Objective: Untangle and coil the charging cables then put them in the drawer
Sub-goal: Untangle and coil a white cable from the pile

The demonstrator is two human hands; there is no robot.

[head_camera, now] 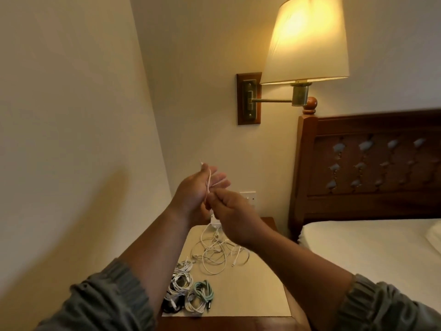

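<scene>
Both hands gripped one pale cable; loose white tangle at 12 o'clock on desk, about five coils at 7

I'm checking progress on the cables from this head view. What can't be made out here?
- Drawer: not shown; nightstand front cut off by the bottom edge.
- Pink cable: motion-blurred; left hand and right hand hide its winding.
- Coiled cables: count unclear, overlapping, left forearm covers some.
- Loose white cables: number unclear.

Coiled cables lie before tangled cables on nightstand.
</scene>
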